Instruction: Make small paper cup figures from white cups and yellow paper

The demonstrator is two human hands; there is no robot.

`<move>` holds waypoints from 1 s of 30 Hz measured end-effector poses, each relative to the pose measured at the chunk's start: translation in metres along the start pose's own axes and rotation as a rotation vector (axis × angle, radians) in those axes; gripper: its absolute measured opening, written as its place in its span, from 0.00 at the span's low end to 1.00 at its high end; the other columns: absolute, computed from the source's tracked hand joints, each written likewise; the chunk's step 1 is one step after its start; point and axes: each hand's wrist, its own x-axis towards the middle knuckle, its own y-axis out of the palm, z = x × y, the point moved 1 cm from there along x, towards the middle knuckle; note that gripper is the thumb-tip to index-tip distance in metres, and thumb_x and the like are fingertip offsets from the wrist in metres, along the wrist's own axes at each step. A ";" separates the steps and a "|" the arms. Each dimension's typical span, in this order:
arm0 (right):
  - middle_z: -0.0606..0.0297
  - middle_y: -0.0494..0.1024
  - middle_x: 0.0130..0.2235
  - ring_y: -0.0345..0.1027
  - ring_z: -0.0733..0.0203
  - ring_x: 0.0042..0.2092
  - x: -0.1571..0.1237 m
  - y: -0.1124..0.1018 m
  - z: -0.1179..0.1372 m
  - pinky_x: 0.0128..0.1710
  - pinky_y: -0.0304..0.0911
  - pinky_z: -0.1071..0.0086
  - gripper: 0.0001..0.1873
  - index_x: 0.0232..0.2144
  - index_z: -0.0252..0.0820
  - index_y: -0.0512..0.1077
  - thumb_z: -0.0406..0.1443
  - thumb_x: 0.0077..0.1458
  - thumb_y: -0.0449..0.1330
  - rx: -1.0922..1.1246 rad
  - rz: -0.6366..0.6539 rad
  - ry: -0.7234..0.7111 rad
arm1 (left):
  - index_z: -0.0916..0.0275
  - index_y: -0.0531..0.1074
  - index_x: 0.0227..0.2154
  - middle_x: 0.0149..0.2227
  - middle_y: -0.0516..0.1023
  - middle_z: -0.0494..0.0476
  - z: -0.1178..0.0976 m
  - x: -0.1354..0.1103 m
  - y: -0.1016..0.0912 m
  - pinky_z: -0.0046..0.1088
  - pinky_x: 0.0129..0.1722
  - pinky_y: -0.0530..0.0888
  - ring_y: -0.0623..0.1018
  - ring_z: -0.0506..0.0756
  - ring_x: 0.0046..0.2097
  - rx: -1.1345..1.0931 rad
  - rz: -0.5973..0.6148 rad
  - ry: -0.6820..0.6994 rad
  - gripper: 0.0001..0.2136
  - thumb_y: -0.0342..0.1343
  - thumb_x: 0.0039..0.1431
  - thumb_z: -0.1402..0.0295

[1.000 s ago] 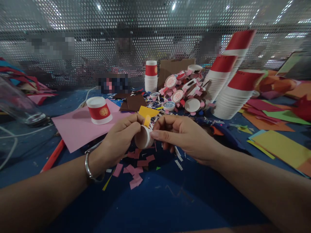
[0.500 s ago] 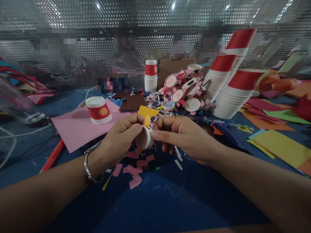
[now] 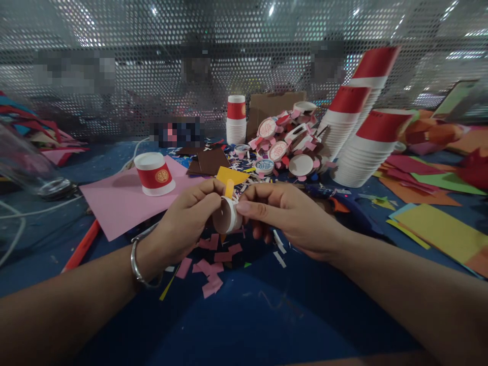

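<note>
Right of the pink sheet (image 3: 114,206), the left hand (image 3: 188,213) and right hand (image 3: 292,216) pinch 1 white cup base (image 3: 222,219) from 2 sides, probably to steady it, a yellow strip (image 3: 229,189) showing above its rim.

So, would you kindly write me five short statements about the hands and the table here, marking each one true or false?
1. The left hand and right hand both touch the small round white piece. True.
2. Jewellery sits on the right wrist. False: the silver bracelet is on the left one.
3. A red-banded cup stands on the pink sheet. True.
4. The work surface is white. False: the table is blue.
5. Pink scraps lie on the table. True.
</note>
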 end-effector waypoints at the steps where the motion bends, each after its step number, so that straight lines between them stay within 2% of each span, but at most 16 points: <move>1: 0.71 0.71 0.29 0.67 0.71 0.26 0.000 0.000 0.000 0.21 0.61 0.77 0.18 0.31 0.40 0.72 0.48 0.56 0.69 0.003 0.001 -0.009 | 0.60 0.72 0.29 0.23 0.71 0.48 0.000 0.000 0.000 0.22 0.22 0.66 0.68 0.48 0.23 -0.023 -0.006 -0.008 0.04 0.56 0.49 0.72; 7: 0.71 0.71 0.29 0.66 0.71 0.26 0.000 0.000 -0.002 0.21 0.60 0.77 0.19 0.31 0.40 0.71 0.50 0.57 0.67 0.012 -0.004 -0.013 | 0.60 0.72 0.29 0.23 0.70 0.47 -0.002 0.001 0.001 0.21 0.23 0.66 0.68 0.48 0.24 -0.092 -0.023 -0.034 0.07 0.55 0.45 0.75; 15: 0.72 0.70 0.29 0.66 0.72 0.26 0.000 0.001 -0.002 0.22 0.60 0.79 0.18 0.32 0.40 0.71 0.47 0.56 0.69 0.016 0.030 0.042 | 0.59 0.71 0.32 0.24 0.72 0.47 0.006 0.004 -0.004 0.21 0.22 0.66 0.69 0.48 0.24 -0.001 0.043 0.012 0.07 0.53 0.50 0.74; 22: 0.73 0.70 0.27 0.66 0.72 0.26 0.000 0.002 -0.003 0.22 0.60 0.80 0.16 0.31 0.40 0.70 0.45 0.56 0.70 0.062 0.049 0.044 | 0.60 0.71 0.32 0.24 0.72 0.46 0.003 0.000 -0.002 0.20 0.23 0.67 0.69 0.47 0.23 0.073 0.065 0.027 0.05 0.54 0.52 0.73; 30: 0.72 0.70 0.28 0.66 0.71 0.25 0.000 0.002 -0.004 0.20 0.60 0.79 0.19 0.30 0.40 0.70 0.49 0.58 0.67 0.057 0.008 0.027 | 0.61 0.70 0.29 0.23 0.71 0.46 -0.002 0.001 0.002 0.20 0.24 0.68 0.69 0.47 0.24 -0.056 0.024 -0.064 0.04 0.56 0.48 0.72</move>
